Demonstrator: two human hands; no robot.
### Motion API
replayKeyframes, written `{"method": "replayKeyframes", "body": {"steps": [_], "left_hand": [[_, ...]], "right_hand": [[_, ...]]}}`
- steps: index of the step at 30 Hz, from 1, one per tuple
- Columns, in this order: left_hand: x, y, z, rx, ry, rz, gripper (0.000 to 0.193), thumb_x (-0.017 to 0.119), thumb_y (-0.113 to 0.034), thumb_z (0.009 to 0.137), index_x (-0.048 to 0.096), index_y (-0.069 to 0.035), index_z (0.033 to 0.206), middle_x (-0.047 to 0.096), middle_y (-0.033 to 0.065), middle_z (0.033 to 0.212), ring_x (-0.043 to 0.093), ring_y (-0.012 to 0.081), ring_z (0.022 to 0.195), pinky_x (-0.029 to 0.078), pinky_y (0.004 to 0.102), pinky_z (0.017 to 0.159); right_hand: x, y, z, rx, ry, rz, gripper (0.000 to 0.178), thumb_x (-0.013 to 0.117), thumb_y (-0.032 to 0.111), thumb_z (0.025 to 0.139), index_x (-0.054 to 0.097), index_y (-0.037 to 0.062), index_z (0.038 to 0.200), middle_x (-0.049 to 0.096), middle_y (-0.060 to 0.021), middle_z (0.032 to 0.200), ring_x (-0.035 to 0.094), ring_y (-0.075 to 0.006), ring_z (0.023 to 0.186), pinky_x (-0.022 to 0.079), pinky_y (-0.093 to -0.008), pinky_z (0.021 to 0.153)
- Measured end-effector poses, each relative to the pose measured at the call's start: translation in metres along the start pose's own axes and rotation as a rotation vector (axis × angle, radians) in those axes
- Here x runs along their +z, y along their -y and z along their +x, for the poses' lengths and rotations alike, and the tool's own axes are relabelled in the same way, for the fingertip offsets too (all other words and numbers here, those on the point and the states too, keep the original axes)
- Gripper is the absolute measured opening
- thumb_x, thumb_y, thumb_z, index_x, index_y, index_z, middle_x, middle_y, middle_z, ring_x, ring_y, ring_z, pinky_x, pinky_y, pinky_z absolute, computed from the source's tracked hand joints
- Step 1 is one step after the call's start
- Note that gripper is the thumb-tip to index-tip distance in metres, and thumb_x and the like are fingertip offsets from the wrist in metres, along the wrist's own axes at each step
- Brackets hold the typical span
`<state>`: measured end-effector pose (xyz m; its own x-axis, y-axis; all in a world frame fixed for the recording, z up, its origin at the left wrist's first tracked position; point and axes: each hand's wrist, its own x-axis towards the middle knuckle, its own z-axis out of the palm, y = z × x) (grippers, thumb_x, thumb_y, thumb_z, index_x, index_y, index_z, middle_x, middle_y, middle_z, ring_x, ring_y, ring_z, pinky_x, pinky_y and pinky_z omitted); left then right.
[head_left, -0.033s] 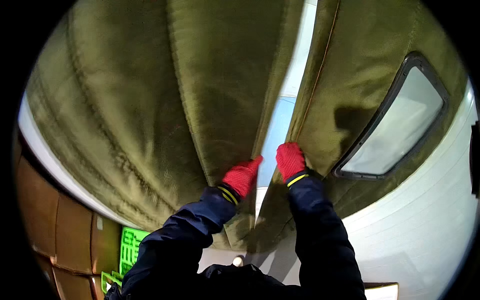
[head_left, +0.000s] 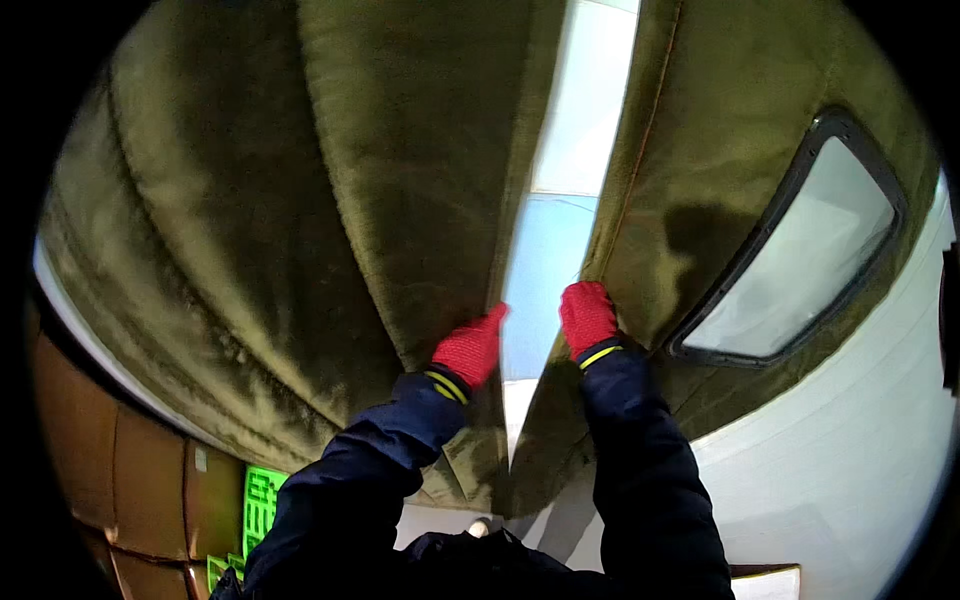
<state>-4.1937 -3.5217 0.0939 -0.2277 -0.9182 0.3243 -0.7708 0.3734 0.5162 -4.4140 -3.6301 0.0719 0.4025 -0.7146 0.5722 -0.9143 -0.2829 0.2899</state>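
Two olive-green padded curtain panels hang before me with a narrow gap between them. My left hand, in a red knit glove, is closed on the inner edge of the left curtain panel. The inner edge of the right curtain panel is pinched in my right hand, gloved the same way. Most of the fingers are hidden behind the gloves' backs. Between the hands the gap shows a pale blue and white surface, and it narrows to a point below them.
A clear window with a black frame is set in the right panel. At lower left stand stacked brown boxes beside a bright green plastic crate. A white wall curves along the right, and a pale flat thing lies at bottom right.
The gap between the panels has grown wider. My left hand has moved a little left with its panel edge, and my right hand slightly right.
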Motion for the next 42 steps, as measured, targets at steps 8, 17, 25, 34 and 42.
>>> {"method": "replayKeyframes", "body": {"steps": [8, 17, 25, 34, 42], "left_hand": [[-0.013, 0.161, 0.065, -0.276, -0.427, 0.480, 0.054, 0.052, -0.025, 0.084, 0.029, -0.029, 0.132, 0.060, 0.0159, 0.068, 0.057, 0.0363, 0.057, 0.046, 0.0453, 0.051], [-0.017, 0.179, 0.052, -0.609, -0.446, 0.489, 0.062, 0.053, -0.028, 0.085, 0.022, -0.019, 0.137, 0.055, 0.0111, 0.055, 0.054, 0.0304, 0.047, 0.041, 0.0384, 0.043], [0.031, 0.310, 0.078, -1.045, -0.317, 0.267, 0.082, 0.067, -0.023, 0.073, 0.019, -0.015, 0.138, 0.058, 0.0059, 0.080, 0.059, 0.0270, 0.078, 0.047, 0.0364, 0.072], [0.046, 0.473, 0.270, -0.937, -0.431, 0.125, 0.077, 0.068, -0.021, 0.071, 0.026, -0.015, 0.135, 0.060, 0.0062, 0.083, 0.059, 0.0261, 0.072, 0.048, 0.0371, 0.067], [0.054, 0.561, 0.516, -0.696, -0.299, -0.105, 0.075, 0.067, -0.020, 0.073, 0.025, -0.011, 0.135, 0.061, 0.0074, 0.090, 0.062, 0.0222, 0.066, 0.048, 0.0342, 0.064]], "right_hand": [[0.038, -0.136, -0.007, 0.276, -0.480, 0.179, 0.019, 0.054, 0.002, 0.072, 0.058, 0.0065, 0.090, 0.058, -0.0111, 0.085, 0.055, -0.0290, 0.084, 0.043, -0.0381, 0.077], [-0.021, -0.216, -0.032, 0.509, -0.568, -0.452, 0.023, 0.044, 0.015, 0.092, 0.061, -0.0008, 0.093, 0.060, -0.0154, 0.100, 0.059, -0.0284, 0.086, 0.049, -0.0328, 0.074], [0.067, -0.307, 0.076, 0.193, -0.664, -0.439, 0.028, 0.043, 0.017, 0.092, 0.055, 0.0003, 0.111, 0.056, -0.0168, 0.110, 0.052, -0.0323, 0.104, 0.044, -0.0400, 0.089], [0.291, -0.181, 0.320, 0.690, -0.349, 0.844, 0.033, 0.046, 0.000, 0.085, 0.045, -0.0040, 0.118, 0.054, -0.0055, 0.077, 0.050, -0.0127, 0.070, 0.043, -0.0255, 0.068], [0.426, -0.157, 0.488, 0.473, -0.279, 0.951, 0.026, 0.046, -0.008, 0.079, 0.053, -0.0019, 0.103, 0.054, -0.0038, 0.062, 0.047, -0.0096, 0.054, 0.041, -0.0228, 0.054]]}}
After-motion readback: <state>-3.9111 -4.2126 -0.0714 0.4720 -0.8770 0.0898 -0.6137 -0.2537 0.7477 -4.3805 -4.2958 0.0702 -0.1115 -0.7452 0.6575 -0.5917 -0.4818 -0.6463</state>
